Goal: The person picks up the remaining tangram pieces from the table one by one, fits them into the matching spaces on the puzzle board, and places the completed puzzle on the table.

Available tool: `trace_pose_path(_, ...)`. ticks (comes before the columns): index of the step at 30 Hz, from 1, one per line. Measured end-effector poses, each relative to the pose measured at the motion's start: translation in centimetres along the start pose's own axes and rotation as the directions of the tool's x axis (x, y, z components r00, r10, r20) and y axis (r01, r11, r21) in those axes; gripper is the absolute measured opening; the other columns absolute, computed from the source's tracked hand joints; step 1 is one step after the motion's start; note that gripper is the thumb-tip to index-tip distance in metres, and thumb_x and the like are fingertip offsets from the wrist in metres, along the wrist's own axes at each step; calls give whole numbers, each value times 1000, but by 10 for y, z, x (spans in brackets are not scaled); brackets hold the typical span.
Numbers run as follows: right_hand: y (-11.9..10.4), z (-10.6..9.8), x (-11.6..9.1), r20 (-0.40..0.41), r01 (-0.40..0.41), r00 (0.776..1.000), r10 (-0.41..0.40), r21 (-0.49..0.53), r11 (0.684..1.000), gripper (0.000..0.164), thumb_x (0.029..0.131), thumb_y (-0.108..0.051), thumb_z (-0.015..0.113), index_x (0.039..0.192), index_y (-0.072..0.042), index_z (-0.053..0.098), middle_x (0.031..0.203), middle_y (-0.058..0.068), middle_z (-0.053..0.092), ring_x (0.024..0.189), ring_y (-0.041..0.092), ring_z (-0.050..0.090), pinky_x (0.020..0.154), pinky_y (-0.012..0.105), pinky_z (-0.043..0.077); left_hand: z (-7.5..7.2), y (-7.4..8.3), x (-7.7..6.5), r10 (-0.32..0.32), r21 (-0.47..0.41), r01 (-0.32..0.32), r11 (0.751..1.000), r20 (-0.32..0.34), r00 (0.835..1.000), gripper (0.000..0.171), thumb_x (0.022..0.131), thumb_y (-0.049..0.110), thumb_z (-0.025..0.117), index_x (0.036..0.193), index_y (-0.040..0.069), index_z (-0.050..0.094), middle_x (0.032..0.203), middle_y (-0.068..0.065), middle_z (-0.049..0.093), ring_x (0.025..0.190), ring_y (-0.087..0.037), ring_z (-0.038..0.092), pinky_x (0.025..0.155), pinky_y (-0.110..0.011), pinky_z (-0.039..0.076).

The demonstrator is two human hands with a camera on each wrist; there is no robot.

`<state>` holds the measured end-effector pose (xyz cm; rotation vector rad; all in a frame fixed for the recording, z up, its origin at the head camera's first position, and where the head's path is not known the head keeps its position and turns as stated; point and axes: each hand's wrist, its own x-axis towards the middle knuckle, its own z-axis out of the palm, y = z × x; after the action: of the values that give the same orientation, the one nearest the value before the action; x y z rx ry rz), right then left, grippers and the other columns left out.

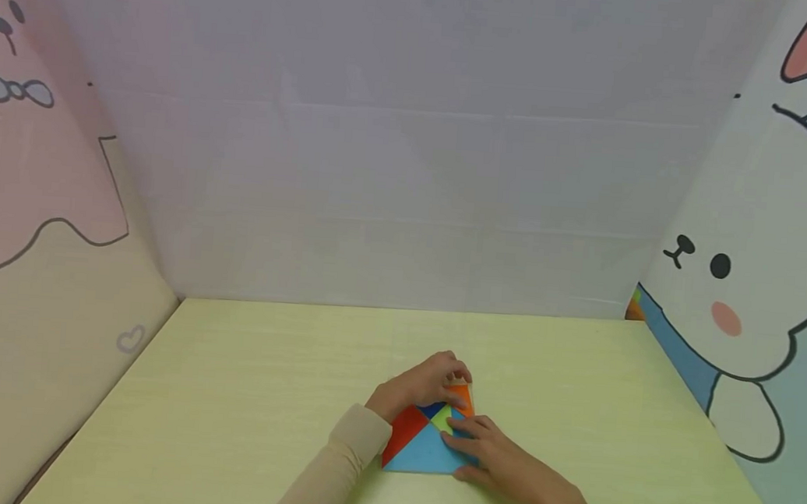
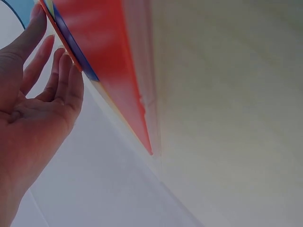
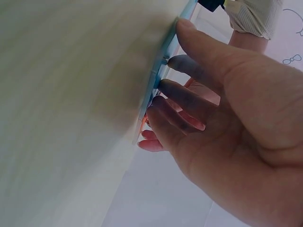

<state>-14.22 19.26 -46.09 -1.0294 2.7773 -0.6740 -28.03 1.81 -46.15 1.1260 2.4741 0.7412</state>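
Observation:
Tangram pieces form a flat, many-coloured shape on the table in front of me. A red piece lies at its left and a large light blue triangle along the near side. Between them and the far end are a dark blue piece and a yellow-green piece. My left hand reaches across the far side, thumb and fingers bent about an orange piece. My right hand rests its spread fingertips on the light blue pieces at the right, with the thumb at the near edge.
The pale yellow-green table extends on both sides of the pieces. A plain pale wall stands behind it. Side panels carry cartoon drawings, a rabbit on the right and a pink figure on the left.

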Motion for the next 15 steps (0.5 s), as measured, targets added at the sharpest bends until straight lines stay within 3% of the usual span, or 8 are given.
trace_pose_path(8,-1,0,1,4,-6,1000,6,28,1000,51,100,-33,67,141,-2,62,149,16,53,130,35,45,105,41,47,0,-2,2,6,53,-5,999,-13,1000,28,94,18,78,119,8,72,105,-2,60,100,-15,57,88,-19,49)
trace_pose_path(15,-1,1,2,14,-8,1000,8,29,1000,51,100,-34,67,141,-3,62,149,14,53,130,34,46,105,41,47,1,-3,0,-34,94,37,995,-30,999,26,94,25,78,117,14,72,105,1,60,101,-13,55,87,-21,48)
